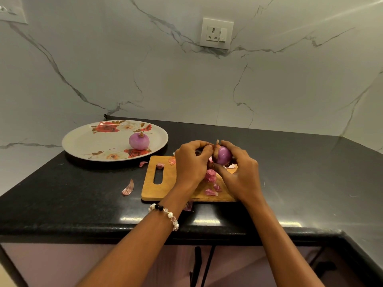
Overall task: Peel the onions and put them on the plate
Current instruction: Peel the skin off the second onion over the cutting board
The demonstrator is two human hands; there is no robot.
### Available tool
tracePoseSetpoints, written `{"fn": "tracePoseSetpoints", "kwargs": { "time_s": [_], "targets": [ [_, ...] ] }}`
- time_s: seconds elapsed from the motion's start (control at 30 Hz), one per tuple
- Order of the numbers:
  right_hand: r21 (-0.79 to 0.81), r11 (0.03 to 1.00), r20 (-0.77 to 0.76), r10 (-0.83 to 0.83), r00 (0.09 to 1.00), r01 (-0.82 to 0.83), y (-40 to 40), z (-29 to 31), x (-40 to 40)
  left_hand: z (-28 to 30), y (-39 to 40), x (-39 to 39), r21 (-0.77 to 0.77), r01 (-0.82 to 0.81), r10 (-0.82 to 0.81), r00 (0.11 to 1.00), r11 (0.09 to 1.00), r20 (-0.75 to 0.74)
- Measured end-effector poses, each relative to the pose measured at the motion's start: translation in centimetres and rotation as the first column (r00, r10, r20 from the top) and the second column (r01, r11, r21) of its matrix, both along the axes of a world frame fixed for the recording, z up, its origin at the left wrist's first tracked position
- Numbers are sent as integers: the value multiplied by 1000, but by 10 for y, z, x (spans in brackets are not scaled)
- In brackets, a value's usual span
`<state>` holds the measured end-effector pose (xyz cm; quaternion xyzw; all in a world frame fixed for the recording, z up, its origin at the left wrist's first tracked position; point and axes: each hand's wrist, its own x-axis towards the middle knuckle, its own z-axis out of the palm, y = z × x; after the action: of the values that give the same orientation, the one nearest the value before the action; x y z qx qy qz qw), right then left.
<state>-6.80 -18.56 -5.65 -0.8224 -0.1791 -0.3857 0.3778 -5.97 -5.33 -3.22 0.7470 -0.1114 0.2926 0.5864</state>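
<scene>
You have 1 view, from the camera on your head: it looks forward and down from close above the dark surface (83, 193), facing the marble wall (186, 83), with both forearms reaching in from below.

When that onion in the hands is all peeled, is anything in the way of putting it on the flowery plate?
Nothing visible blocks it. The onion is held above the cutting board, and the plate lies to its left. Between them are only flat peel scraps on the counter. One peeled onion already sits on the plate, with bare space beside it.
</scene>
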Motion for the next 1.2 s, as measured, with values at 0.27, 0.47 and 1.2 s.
{"fn": "tracePoseSetpoints", "kwargs": {
  "time_s": [0.27,0.47,1.2],
  "targets": [
    [-7,1000,30,0,1000,1,0,-1,0,-1,2,1,11,37,-37,999,999,7],
    [-27,1000,46,-4,999,5,-1,-1,-1,-2,-1,1,148,-49,32,993,988,115],
    [-29,1000,26,2,1000,-1,0,0,0,-2,-2,6,155,14,-15,1000,988,5]
  ]
}}
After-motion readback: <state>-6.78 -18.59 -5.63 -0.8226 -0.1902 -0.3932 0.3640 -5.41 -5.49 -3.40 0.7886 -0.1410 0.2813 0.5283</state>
